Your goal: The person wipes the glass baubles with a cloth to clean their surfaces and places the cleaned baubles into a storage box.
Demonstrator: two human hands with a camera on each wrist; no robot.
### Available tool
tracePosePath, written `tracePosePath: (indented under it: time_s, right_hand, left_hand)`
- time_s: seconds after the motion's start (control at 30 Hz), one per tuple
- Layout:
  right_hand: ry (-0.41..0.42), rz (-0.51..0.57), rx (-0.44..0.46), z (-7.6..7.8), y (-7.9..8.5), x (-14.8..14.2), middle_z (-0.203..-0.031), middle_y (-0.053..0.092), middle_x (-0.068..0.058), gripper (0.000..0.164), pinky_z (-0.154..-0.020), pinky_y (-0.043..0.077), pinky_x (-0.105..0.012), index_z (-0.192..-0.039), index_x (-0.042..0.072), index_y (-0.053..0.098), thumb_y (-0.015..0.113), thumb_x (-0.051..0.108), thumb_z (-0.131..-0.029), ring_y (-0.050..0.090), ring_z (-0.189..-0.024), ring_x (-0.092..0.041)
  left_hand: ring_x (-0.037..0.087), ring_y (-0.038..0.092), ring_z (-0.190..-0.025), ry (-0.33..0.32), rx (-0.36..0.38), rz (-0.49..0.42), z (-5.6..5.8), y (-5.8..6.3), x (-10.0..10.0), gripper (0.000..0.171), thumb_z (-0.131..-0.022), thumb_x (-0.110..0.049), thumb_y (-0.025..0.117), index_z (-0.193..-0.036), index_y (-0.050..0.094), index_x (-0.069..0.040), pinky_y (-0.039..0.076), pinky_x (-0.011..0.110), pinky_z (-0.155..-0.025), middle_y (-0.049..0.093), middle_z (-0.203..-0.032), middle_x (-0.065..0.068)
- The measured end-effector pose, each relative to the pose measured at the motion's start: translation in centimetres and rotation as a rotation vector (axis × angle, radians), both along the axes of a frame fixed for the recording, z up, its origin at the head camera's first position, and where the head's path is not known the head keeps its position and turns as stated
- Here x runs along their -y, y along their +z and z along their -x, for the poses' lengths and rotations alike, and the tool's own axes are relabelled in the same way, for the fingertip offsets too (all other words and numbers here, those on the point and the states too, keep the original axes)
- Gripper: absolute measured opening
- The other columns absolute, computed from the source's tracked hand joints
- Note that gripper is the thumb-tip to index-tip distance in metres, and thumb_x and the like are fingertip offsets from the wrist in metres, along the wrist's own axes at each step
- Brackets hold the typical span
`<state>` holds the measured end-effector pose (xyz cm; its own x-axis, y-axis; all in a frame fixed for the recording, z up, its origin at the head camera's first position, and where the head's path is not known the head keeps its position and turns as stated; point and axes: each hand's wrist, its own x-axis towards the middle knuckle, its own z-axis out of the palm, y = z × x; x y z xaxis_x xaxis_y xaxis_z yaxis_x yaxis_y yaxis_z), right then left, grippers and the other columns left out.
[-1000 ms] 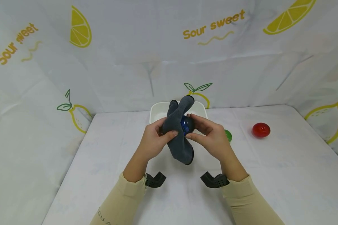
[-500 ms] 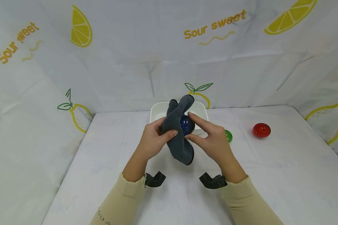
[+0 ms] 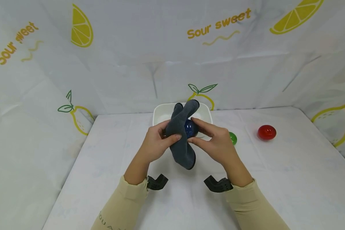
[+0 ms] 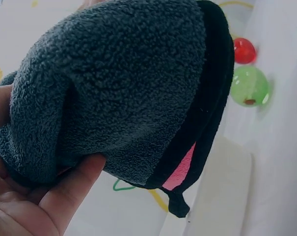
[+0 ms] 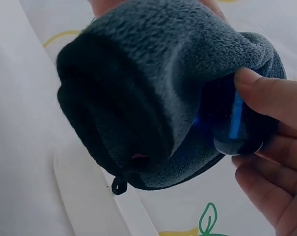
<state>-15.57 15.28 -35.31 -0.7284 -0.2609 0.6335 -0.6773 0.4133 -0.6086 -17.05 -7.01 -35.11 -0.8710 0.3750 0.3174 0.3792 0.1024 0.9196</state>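
A dark grey fleece cloth (image 3: 176, 134) with black edging is bunched between my hands above the table. My left hand (image 3: 158, 140) grips its left side, thumb in front. The cloth wraps around one side of a glossy blue ball (image 3: 191, 128). With thumb and fingers my right hand (image 3: 218, 142) pinches the ball's bare right side. Through the right wrist view the blue ball (image 5: 236, 118) looks see-through, nestled in a fold. The left wrist view shows a hanging loop (image 4: 177, 202) and a pink patch (image 4: 181, 167) inside the cloth edge; the ball is hidden there.
Behind the hands stands a white plastic tray (image 3: 161, 113), partly covered by the cloth. A green ball (image 3: 233, 138) sits just right of my right hand, and a red ball (image 3: 266, 132) farther right. A lemon-print sheet (image 3: 118, 73) rises at the table's back.
My right fingers shift on the blue ball: they spread half a second ago, and now the upper fingers sit lower and closer around it. The cloth tilts slightly; the left hand's grip stays.
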Motion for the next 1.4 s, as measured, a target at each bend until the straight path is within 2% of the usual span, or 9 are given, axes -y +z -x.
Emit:
tracePosePath:
  time_s: [0.2,0.27,0.37,0.5,0.67,0.8,0.93,1.1,1.4]
  right_hand:
    - [0.004,0.121,0.267,-0.08,-0.05,-0.27,-0.119,0.068,-0.019,0.054,-0.083,0.056,-0.021,-0.13,-0.003,0.061,0.081,0.006,-0.08,0.07,-0.103,-0.028]
    - [-0.026,0.149,0.369,-0.11,0.14,-0.31,-0.118,0.069,-0.019,0.051,-0.082,0.056,-0.021,-0.129,-0.002,0.061,0.079,0.011,-0.084,0.07,-0.103,-0.026]
    - [-0.064,0.188,0.493,-0.07,0.41,-0.24,-0.115,0.07,-0.02,0.046,-0.079,0.057,-0.023,-0.127,-0.002,0.063,0.076,0.019,-0.088,0.072,-0.096,-0.017]
    - [-0.062,0.267,0.589,0.14,0.4,-0.08,-0.106,0.07,-0.024,0.041,-0.073,0.06,-0.029,-0.119,-0.006,0.066,0.07,0.025,-0.093,0.072,-0.08,-0.011]
    - [-0.042,0.299,0.644,0.48,0.17,-0.13,-0.099,0.071,-0.022,0.04,-0.07,0.061,-0.033,-0.112,-0.008,0.066,0.066,0.028,-0.095,0.073,-0.072,-0.016]
    - [-0.016,0.312,0.66,0.57,0.17,-0.26,-0.105,0.069,-0.023,0.039,-0.074,0.06,-0.03,-0.118,-0.01,0.063,0.07,0.019,-0.092,0.073,-0.078,-0.013]
    - [-0.016,0.295,0.634,0.46,0.25,-0.37,-0.114,0.067,-0.02,0.048,-0.081,0.058,-0.026,-0.127,-0.002,0.062,0.078,0.013,-0.085,0.07,-0.092,-0.012]
    - [-0.004,0.285,0.554,0.32,0.15,-0.32,-0.127,0.063,-0.012,0.06,-0.083,0.057,-0.027,-0.133,0.008,0.061,0.084,0.008,-0.078,0.066,-0.105,-0.018]
    - [0.082,0.276,0.369,0.29,0.05,0.08,-0.134,0.06,-0.012,0.063,-0.091,0.053,-0.022,-0.133,0.003,0.059,0.08,-0.007,-0.075,0.061,-0.116,-0.013]
  left_hand:
    - [0.023,0.069,-0.102,-0.038,-0.004,-0.012,-0.05,-0.01,-0.09,0.046,-0.089,-0.008,0.072,-0.133,0.058,-0.003,0.058,0.033,-0.085,0.066,-0.12,0.015]
    - [0.023,0.069,-0.102,-0.046,-0.005,-0.019,-0.11,0.03,-0.14,0.046,-0.089,-0.007,0.072,-0.133,0.058,-0.003,0.058,0.033,-0.085,0.066,-0.12,0.015]
    - [0.022,0.069,-0.101,-0.055,-0.005,-0.027,-0.17,0.07,-0.19,0.045,-0.089,-0.007,0.072,-0.132,0.059,-0.004,0.058,0.033,-0.085,0.067,-0.119,0.014]
    - [0.021,0.069,-0.098,-0.062,-0.003,-0.03,-0.14,-0.06,-0.33,0.042,-0.089,-0.008,0.072,-0.129,0.06,-0.004,0.058,0.034,-0.084,0.067,-0.116,0.014]
    - [0.02,0.069,-0.099,-0.058,0.016,-0.007,-0.18,-0.16,-0.53,0.044,-0.089,-0.01,0.073,-0.131,0.06,-0.006,0.058,0.033,-0.084,0.067,-0.118,0.012]
    - [0.021,0.069,-0.1,-0.04,0.025,-0.007,-0.15,-0.25,-0.63,0.046,-0.089,-0.011,0.073,-0.132,0.059,-0.007,0.058,0.033,-0.085,0.067,-0.12,0.012]
    - [0.022,0.069,-0.101,-0.01,0.028,-0.023,-0.12,-0.34,-0.71,0.047,-0.089,-0.011,0.074,-0.133,0.058,-0.007,0.058,0.033,-0.086,0.067,-0.12,0.011]
    - [0.022,0.07,-0.101,0.031,0.048,-0.038,-0.12,-0.41,-0.77,0.044,-0.09,-0.013,0.072,-0.132,0.059,-0.007,0.057,0.034,-0.087,0.067,-0.12,0.012]
    - [0.022,0.07,-0.102,0.042,0.059,-0.049,-0.18,-0.3,-0.66,0.043,-0.092,-0.014,0.071,-0.132,0.059,-0.004,0.057,0.033,-0.087,0.067,-0.119,0.012]
